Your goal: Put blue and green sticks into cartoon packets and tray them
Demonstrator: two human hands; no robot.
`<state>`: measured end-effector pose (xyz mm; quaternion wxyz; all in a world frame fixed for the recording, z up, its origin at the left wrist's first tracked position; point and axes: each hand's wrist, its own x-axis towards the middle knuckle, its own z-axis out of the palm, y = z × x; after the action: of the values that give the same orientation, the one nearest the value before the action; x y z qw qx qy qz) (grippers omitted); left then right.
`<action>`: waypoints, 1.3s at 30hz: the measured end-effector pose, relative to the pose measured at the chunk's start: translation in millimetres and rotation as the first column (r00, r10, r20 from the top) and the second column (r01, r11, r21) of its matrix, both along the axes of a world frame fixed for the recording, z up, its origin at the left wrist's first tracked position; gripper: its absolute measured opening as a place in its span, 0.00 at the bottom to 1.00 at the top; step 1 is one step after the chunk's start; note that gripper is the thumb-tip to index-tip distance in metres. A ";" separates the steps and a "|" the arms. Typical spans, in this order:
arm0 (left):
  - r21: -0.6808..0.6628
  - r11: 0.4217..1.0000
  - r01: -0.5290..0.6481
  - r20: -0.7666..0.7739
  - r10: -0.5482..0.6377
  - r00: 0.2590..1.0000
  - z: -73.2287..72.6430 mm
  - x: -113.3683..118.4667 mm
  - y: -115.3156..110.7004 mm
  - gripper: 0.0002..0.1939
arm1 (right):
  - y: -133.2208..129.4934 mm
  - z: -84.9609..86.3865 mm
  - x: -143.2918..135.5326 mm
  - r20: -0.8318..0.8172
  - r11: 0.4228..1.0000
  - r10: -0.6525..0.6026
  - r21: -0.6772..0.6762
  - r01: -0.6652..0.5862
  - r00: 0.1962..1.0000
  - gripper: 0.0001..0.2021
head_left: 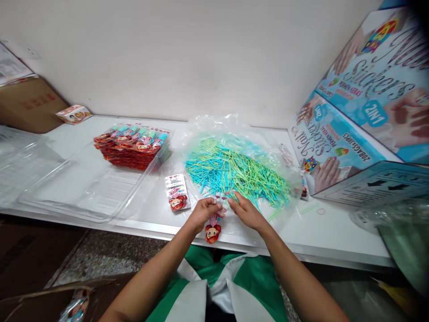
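Note:
At the table's front edge my left hand (pixel 203 213) is closed on the top of a small packet with a red-haired cartoon figure (pixel 213 233), which hangs below the fingers. Close beside it, my right hand (pixel 247 212) pinches thin blue-green sticks (pixel 231 195) near the packet's upper end; the fingertips partly hide them. Just beyond both hands, a heap of thin blue and green sticks (pixel 234 167) lies in a clear plastic bag (pixel 209 125). Left of my left hand lies a small pile of similar cartoon packets (pixel 177 199).
Further left, a tall stack of filled red packets (pixel 129 154) stands by a clear plastic tray (pixel 83 192). Blue printed boxes (pixel 338 138) rise at the right. A cardboard box (pixel 28 105) is at the far left. A white wall (pixel 161 58) closes off the back.

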<state>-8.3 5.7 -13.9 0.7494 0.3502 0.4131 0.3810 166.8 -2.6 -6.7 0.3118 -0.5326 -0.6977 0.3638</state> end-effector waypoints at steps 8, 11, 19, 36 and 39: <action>0.049 0.993 0.110 -0.052 -0.107 0.993 4.6 -1.7 -3.8 0.18 | -2.7 10.2 -9.5 0.174 0.996 0.060 0.055 -0.071 0.983 0.11; 0.073 0.994 0.077 -0.138 -0.066 0.988 4.0 -2.7 -1.6 0.16 | -5.3 17.1 -7.3 0.207 0.993 0.093 0.052 -0.106 0.974 0.11; 0.126 0.991 0.056 -0.213 -0.028 0.977 6.6 -3.2 -0.8 0.14 | -4.0 45.1 10.7 0.186 0.950 0.311 -0.053 -0.307 0.932 0.20; 0.449 0.857 0.251 -0.502 0.009 0.865 3.1 -14.4 -0.7 0.10 | 11.9 54.0 8.9 0.326 0.838 0.545 -0.229 -0.495 0.773 0.28; 0.486 0.813 0.320 -0.602 0.046 0.797 3.7 -16.5 -1.2 0.11 | 14.1 53.4 7.4 0.374 0.816 0.577 -0.259 -0.516 0.726 0.29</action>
<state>-24.8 4.5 -10.3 0.4727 0.6863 0.4642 0.3001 174.3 11.5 46.7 -0.0111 -0.3903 -0.8482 0.3579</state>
